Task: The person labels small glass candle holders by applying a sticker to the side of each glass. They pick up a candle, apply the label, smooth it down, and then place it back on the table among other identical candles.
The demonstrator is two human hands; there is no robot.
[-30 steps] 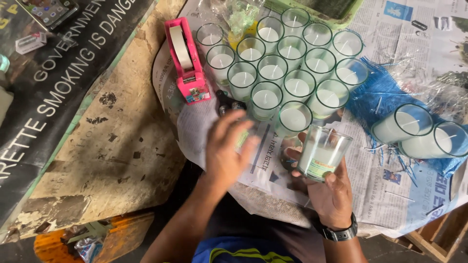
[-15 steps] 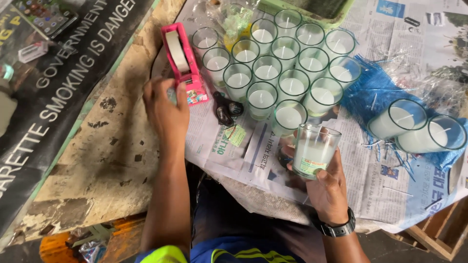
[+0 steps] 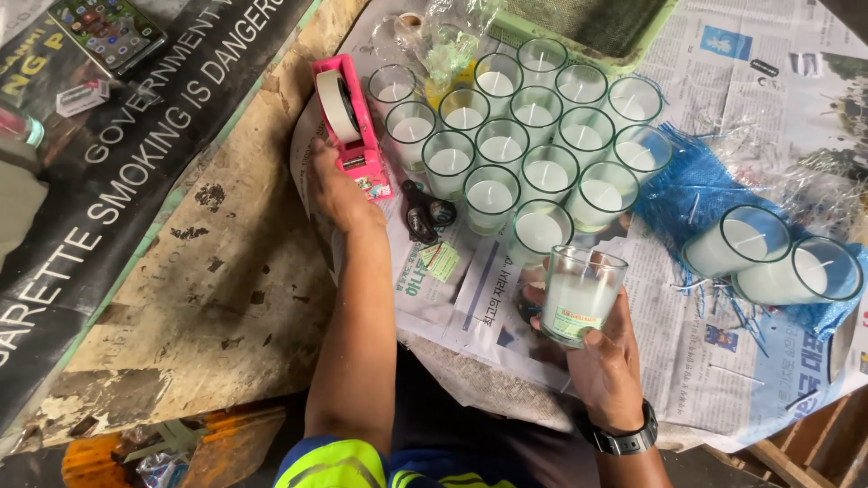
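My right hand point(image 3: 604, 354) holds a glass candle jar point(image 3: 579, 295) filled with white wax, a small label on its side, just above the newspaper point(image 3: 723, 352). My left hand point(image 3: 336, 188) rests at the near end of a pink tape dispenser point(image 3: 351, 122) with a white tape roll, fingers against its side. Several more wax-filled glass jars point(image 3: 520, 136) stand in rows beyond the held jar.
Two filled jars point(image 3: 782, 258) lie on their sides on blue plastic netting at the right. A small dark tool point(image 3: 423, 215) lies on the paper near the dispenser. A green tray point(image 3: 588, 27) sits at the back. A black banner point(image 3: 117, 172) covers the worn wooden bench's left.
My left hand moved from the newspaper beside the held jar leftward to the pink tape dispenser. The right hand keeps holding the jar, nearly still.
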